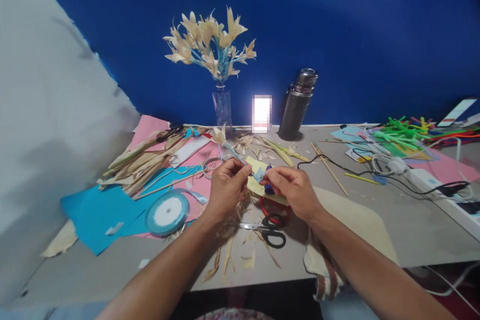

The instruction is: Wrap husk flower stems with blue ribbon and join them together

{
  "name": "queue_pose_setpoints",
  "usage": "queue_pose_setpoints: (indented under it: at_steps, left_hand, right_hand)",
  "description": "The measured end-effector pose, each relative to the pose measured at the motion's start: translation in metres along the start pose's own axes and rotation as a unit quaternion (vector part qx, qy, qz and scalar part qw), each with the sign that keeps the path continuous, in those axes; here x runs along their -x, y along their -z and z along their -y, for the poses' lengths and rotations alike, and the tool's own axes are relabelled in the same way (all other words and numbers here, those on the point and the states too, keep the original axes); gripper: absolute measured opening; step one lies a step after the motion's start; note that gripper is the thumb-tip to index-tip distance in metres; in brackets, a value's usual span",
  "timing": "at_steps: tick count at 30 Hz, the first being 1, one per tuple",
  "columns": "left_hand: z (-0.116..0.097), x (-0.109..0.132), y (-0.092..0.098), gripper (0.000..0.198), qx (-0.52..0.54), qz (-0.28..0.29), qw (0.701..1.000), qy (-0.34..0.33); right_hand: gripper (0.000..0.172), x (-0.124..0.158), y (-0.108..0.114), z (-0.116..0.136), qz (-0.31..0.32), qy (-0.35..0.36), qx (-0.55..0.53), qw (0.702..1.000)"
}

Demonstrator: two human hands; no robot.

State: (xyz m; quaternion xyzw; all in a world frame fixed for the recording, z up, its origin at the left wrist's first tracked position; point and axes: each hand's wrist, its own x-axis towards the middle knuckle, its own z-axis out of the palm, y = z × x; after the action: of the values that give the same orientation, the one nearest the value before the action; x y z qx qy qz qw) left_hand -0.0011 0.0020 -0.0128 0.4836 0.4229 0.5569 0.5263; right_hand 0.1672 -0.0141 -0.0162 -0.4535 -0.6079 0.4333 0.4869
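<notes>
Over the middle of the table, my left hand [229, 183] pinches the blue-wrapped stem of a husk flower [219, 135]. The pale petals point up and away to the left. Close by on the right, my right hand [290, 186] is closed on a short piece of light blue ribbon [258, 175], which stretches between the two hands by the stem's lower end. Below the hands lie black-handled scissors [273, 232], their blades toward the left. Yellow paper [257, 165] and a dark blue object [268, 187] sit behind my fingers, partly hidden.
Left: a blue ribbon roll [167, 211], blue paper [97, 215] and dried husks [138, 162]. Behind: a clear bottle [222, 107] of husk flowers [212, 42], a bright phone-like screen [261, 114] and a thermos [298, 105]. Right: green pipe cleaners [399, 132], black cable [337, 162] and power strip [442, 202].
</notes>
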Motion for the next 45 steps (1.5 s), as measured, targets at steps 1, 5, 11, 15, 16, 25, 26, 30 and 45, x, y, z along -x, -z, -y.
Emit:
queue_pose_setpoints:
  at_steps: [1,5,11,15,16,25,26,30,45]
  left_hand:
    - [0.000,-0.001,0.001,0.027,0.005,0.005,1.000,0.005]
    - [0.002,-0.002,0.003,0.029,0.035,0.036,0.998,0.031]
    - [0.002,-0.001,0.001,0.029,0.098,0.064,0.990,0.077]
    - [0.000,-0.002,0.002,0.027,0.163,0.099,0.974,0.121]
    - [0.000,-0.003,0.003,0.026,0.184,0.110,0.968,0.128]
    - [-0.003,-0.004,0.007,0.021,0.271,0.158,0.936,0.159]
    - [-0.003,-0.004,0.007,0.021,0.268,0.159,0.937,0.157]
    - [-0.004,-0.003,0.007,0.023,0.224,0.163,0.948,0.156]
    - [0.000,-0.001,0.002,0.027,0.085,0.136,0.982,0.098]
  right_hand:
    - [0.032,0.000,0.001,0.000,-0.011,0.002,-0.008,1.000]
    - [0.037,-0.003,0.002,-0.006,-0.032,-0.025,-0.056,0.998]
    - [0.048,-0.006,0.001,-0.012,0.004,-0.075,-0.158,0.984]
    - [0.051,-0.006,0.001,-0.011,0.009,-0.113,-0.172,0.978]
    - [0.052,-0.006,0.001,-0.011,0.004,-0.120,-0.170,0.978]
    - [0.056,-0.008,0.000,-0.011,0.056,-0.157,-0.180,0.969]
    - [0.058,-0.008,0.000,-0.010,0.074,-0.156,-0.193,0.966]
    - [0.062,-0.006,0.000,-0.011,0.130,-0.124,-0.240,0.954]
    - [0.027,-0.002,0.001,-0.001,0.021,-0.046,-0.010,0.999]
